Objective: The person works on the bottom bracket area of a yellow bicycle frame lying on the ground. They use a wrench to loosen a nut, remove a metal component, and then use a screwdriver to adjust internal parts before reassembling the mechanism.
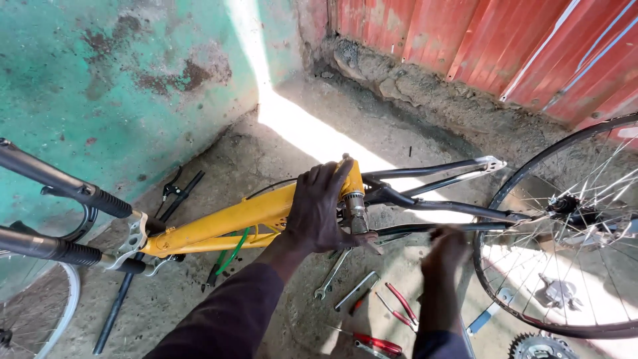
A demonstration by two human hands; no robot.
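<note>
A yellow bicycle frame (232,223) lies upside down across the concrete floor, its black rear stays (438,209) running right. My left hand (319,209) grips the frame at the bottom bracket, next to the bare metal axle (355,206). My right hand (446,249) is blurred below the lower stay, fingers curled; I cannot tell whether it holds anything. A spoked wheel (565,233) sits at the right end of the stays.
Wrenches (345,279) and red-handled pliers (392,312) lie on the floor beneath the frame. A black suspension fork (66,219) juts in at left over a white-rimmed wheel (46,312). A cog (538,347) lies bottom right. A green wall and a red corrugated sheet close the corner.
</note>
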